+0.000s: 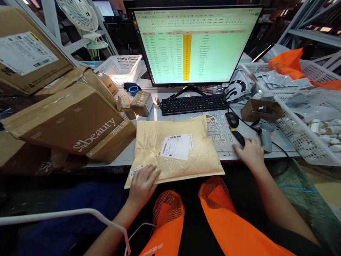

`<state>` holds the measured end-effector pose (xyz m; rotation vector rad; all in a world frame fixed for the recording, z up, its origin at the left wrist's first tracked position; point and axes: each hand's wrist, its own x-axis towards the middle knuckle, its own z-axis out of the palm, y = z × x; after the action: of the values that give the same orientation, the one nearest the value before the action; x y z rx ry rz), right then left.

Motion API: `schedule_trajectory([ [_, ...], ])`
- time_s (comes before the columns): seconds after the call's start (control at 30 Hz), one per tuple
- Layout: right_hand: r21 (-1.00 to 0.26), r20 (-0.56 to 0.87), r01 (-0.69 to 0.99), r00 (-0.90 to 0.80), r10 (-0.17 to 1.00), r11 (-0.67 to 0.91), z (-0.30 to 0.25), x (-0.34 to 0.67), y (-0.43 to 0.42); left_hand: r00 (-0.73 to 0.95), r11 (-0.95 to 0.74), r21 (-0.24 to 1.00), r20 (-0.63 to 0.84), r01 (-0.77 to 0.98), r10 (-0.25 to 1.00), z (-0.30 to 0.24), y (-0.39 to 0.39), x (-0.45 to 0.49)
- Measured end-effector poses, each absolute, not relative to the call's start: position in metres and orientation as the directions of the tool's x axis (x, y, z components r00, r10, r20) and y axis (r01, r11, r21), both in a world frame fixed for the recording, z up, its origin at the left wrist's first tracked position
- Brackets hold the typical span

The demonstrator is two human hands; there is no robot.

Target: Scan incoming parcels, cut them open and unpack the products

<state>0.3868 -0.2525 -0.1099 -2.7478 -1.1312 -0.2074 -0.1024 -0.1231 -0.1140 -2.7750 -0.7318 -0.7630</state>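
Note:
A tan padded mailer (173, 151) with a white shipping label (177, 145) lies on the desk's front edge. My left hand (142, 185) rests on its near left corner, fingers closed over the edge beside a small barcode sticker. My right hand (249, 153) lies on the desk to the right, fingers curled around a small black object (238, 137) by the grey barcode scanner (265, 133). A black mouse (232, 120) sits just beyond it.
A monitor (194, 44) with a green spreadsheet stands behind a black keyboard (194, 104). Cardboard boxes (69, 121) are stacked on the left. White baskets (306, 131) of small packets fill the right. A desk fan (85, 21) stands at the back left. Orange mesh fabric (213, 213) covers my lap.

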Motion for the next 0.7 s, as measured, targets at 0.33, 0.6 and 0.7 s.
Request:
schedule_trajectory([
  [0.33, -0.194, 0.185, 0.749, 0.662, 0.726, -0.633, -0.105, 0.396, -0.258, 0.698, -0.770, -0.126, 0.531, 0.625, 0.480, 0.036, -0.082, -0.055],
  [0.6, -0.493, 0.624, 0.832, 0.542, 0.563, -0.254, -0.065, 0.380, -0.284, 0.496, -0.618, 0.061, 0.535, 0.784, 0.683, 0.134, -0.015, -0.018],
  [0.7, -0.426, 0.748, 0.901, 0.403, 0.528, -0.083, -0.029, 0.347, -0.288, 0.525, -0.629, 0.057, 0.497, 0.775, 0.691, 0.129, -0.017, -0.013],
])
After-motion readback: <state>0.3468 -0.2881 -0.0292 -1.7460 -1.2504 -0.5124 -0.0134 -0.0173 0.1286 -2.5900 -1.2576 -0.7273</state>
